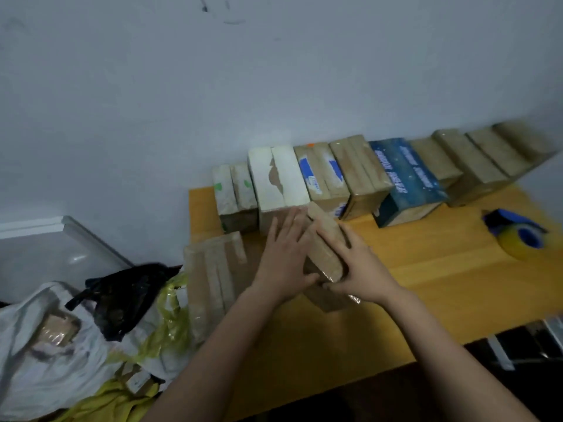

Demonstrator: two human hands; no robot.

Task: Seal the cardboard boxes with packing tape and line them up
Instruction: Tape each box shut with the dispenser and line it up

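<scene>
A small brown cardboard box [324, 243] stands tilted on the yellow wooden table [426, 269], held between both hands. My left hand [281, 260] lies flat against its left side with fingers straight. My right hand [355, 263] wraps over its right side, thumb under the near end, where clear tape sticks out. Behind it a row of sealed boxes [359, 175] runs along the wall, among them a white one [278, 184] and a blue printed one [406, 181]. A blue tape dispenser with a yellowish roll [518, 234] lies at the right.
A flat taped brown box [213, 269] rests at the table's left edge. Left of the table, white, black and yellow plastic bags [91, 324] hold more parcels. A grey wall rises behind the row. Dark floor lies beyond the table's near edge.
</scene>
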